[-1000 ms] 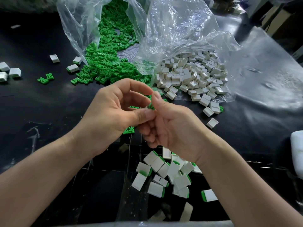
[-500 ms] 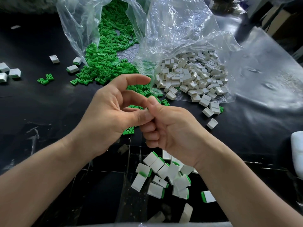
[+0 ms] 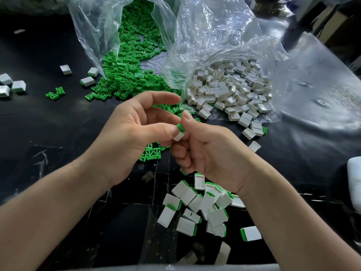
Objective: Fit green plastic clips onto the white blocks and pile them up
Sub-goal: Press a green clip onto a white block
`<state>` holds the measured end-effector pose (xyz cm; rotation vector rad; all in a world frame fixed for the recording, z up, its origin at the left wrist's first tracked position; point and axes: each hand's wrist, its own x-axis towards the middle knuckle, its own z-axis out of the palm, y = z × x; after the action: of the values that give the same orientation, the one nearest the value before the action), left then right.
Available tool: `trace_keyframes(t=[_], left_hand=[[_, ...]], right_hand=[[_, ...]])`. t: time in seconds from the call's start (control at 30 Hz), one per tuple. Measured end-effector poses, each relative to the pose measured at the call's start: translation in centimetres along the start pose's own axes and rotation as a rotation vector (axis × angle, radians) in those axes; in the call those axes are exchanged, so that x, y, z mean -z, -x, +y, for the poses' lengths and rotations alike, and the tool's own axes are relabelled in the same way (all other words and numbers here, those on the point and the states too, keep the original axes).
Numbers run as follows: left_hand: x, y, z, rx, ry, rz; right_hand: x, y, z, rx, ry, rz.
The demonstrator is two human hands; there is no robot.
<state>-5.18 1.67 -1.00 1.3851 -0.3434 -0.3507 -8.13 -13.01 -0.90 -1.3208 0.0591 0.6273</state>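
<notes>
Just above the black table (image 3: 39,124), near the pile of finished pieces (image 3: 197,208), the left hand (image 3: 132,133) and right hand (image 3: 211,153) both pinch one white block (image 3: 178,136) between thumb and fingers, and its green clip (image 3: 181,127), maybe not fully seated, could jump away if the thumbs push unevenly.
</notes>
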Motion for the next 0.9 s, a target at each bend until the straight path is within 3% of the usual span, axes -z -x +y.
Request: trace_keyframes(t=[0.6, 0.9], left_hand=[[0.2, -0.2, -0.2, 0.090, 0.062, -0.018], [0.1, -0.2, -0.2, 0.081, 0.129, 0.013]], right_hand=[[-0.4, 0.1, 0.2, 0.068, 0.328, 0.107], [-0.7, -0.5, 1.2, 0.197, 0.528, 0.244]])
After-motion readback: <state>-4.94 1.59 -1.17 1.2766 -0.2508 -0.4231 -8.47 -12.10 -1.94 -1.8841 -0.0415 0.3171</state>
